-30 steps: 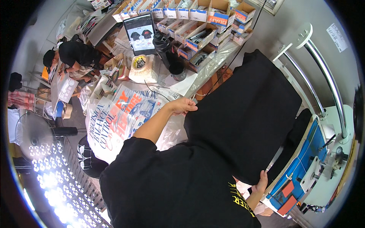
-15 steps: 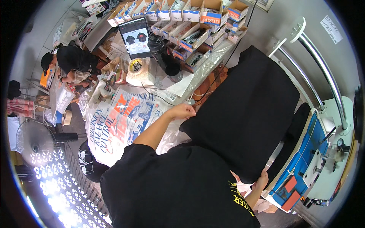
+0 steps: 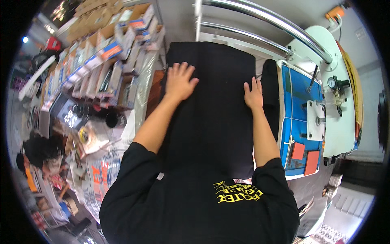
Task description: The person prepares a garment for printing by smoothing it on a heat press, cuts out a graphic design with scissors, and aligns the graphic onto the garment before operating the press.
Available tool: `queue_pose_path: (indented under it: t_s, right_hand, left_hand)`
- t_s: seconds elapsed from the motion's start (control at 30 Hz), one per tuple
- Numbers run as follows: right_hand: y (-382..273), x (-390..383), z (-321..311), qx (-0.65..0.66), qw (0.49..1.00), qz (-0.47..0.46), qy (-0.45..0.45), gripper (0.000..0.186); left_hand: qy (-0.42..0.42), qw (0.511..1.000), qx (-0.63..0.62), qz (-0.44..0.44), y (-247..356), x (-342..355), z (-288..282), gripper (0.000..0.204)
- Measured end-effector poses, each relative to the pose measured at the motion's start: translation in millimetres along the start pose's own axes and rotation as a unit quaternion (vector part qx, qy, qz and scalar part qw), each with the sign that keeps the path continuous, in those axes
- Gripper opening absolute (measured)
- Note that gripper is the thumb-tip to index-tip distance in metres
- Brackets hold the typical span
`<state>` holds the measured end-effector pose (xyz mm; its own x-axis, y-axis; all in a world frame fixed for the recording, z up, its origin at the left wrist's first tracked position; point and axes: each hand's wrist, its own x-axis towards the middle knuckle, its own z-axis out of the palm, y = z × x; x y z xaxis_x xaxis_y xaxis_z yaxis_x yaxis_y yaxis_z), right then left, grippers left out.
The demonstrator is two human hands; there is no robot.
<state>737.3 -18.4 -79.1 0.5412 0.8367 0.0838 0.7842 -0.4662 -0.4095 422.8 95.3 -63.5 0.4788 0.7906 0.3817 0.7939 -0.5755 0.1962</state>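
A black shirt (image 3: 211,122) is spread in front of me over a flat, roughly rectangular support that it hides. Flat on its upper left part lies my left hand (image 3: 180,82), open with the fingers spread. My right hand (image 3: 254,95) rests along the right edge of the cloth, its fingers stretched out and pointing away from me. Neither hand grips anything. A narrow strip of black fabric (image 3: 269,101), perhaps a sleeve, hangs between the right hand and the press.
A press machine with chrome bars (image 3: 272,26), a blue platen (image 3: 294,110), red pads (image 3: 311,162) and a gauge (image 3: 332,83) stands right. Cardboard boxes (image 3: 109,51), a black bottle (image 3: 115,119), a tablet (image 3: 67,112) and a tape roll (image 3: 83,135) crowd the left. Someone sits far left.
My view has turned right, toward the press. Both hands have let go of the shirt's edges; the left now lies flat on it and the right has moved up its right side.
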Motion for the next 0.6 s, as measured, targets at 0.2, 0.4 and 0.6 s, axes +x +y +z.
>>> queue_pose_path:
  t_s: [0.2,0.4,0.6]
  right_hand:
    - [33,55,-8,0.558,0.733,0.332,-0.204,0.051]
    - [66,73,23,0.586,0.753,0.287,-0.088,0.027]
    - [63,76,18,0.499,0.821,0.269,0.065,0.020]
  left_hand:
    - [-0.024,0.845,-0.380,-0.375,-87,60,45,0.056]
    - [0.024,0.705,-0.553,-0.443,-142,55,81,0.033]
    - [0.069,0.867,-0.246,-0.427,-138,66,64,0.027]
